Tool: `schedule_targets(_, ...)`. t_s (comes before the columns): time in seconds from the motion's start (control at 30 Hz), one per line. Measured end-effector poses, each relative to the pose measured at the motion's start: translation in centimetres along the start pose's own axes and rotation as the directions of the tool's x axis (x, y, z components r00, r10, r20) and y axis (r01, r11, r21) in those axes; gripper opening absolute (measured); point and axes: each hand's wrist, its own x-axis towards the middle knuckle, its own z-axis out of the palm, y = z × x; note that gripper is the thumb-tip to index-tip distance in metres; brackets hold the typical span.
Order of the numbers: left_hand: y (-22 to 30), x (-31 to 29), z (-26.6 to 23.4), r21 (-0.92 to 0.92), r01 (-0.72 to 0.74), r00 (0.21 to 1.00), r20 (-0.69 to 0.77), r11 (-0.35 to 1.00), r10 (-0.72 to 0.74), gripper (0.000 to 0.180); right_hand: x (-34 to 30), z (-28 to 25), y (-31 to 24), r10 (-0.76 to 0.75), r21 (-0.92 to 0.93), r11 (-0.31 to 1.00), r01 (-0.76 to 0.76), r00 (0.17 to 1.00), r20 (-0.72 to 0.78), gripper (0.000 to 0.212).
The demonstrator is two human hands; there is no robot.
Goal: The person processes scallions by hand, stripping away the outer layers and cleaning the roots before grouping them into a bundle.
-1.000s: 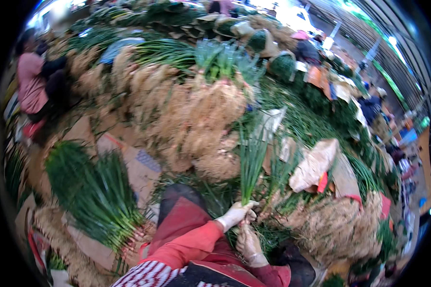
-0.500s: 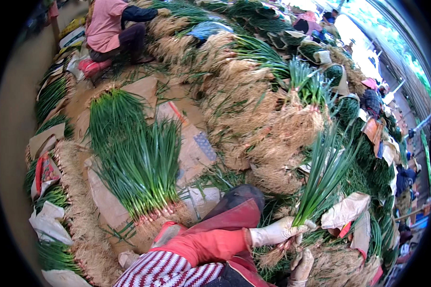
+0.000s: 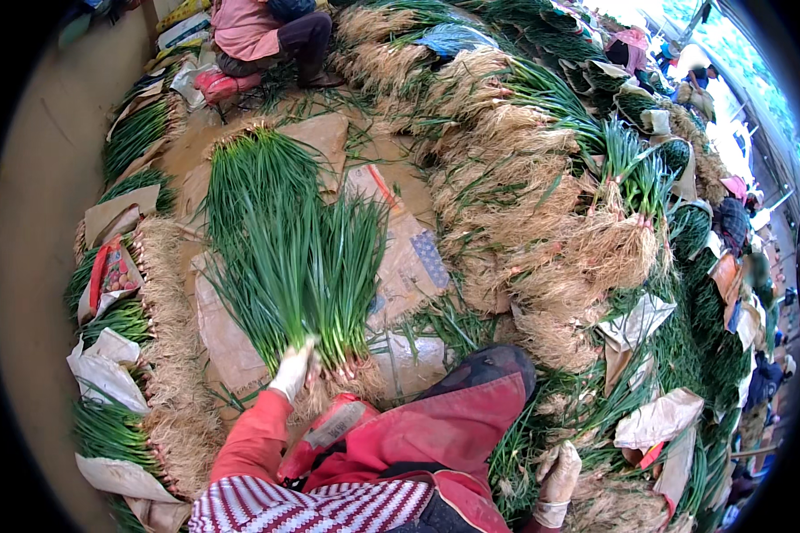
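My left hand (image 3: 294, 369), in a pale glove, grips a handful of spring onions at the pinkish root end. It rests at the near edge of a pile of spring onions (image 3: 271, 222), whose green leaves point away from me. Beside the hand, pale bulbs and tan roots (image 3: 357, 376) fan out. At the lower right my right hand (image 3: 558, 480), also gloved, has its fingers curled together with nothing visible in them. Under it lie loose green leaves and a heap of stringy roots (image 3: 615, 506).
Brown paper sheets (image 3: 409, 258) lie under the pile. A long bank of rooted spring onions (image 3: 507, 204) runs along the right; wrapped bundles (image 3: 120, 346) line the left wall. Another person (image 3: 249, 35) sits at the far left. My bent knee (image 3: 471, 395) stands between the hands.
My left hand has swung left from near my right hand to the pile, bringing the spring onions. My right hand stays low at the right. The view has turned slightly.
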Motion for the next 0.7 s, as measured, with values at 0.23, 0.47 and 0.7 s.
schedule_targets(0.23, -13.2, 7.4, -4.2, -0.182, 0.112, 0.967, -0.206, 0.977, -0.149, 0.027, 0.9, -1.5, 1.7, -0.018, -0.155, 0.988, 0.021, 1.000, 0.023, 0.040)
schedule_targets(0.47, -14.1, 8.0, -7.3, 0.084, -0.009, 0.928, -0.370, 0.996, 0.040, 0.080, 2.2, -5.0, 6.0, 0.061, -0.708, 0.704, -0.057, 0.998, -0.019, 0.041)
schedule_targets(0.7, -10.8, 7.5, -3.8, 0.429, -0.211, 0.820, -0.412, 0.878, 0.398, 0.076, 3.0, -9.7, 18.8, 0.076, -0.534, 0.799, -0.277, 0.927, -0.368, 0.041)
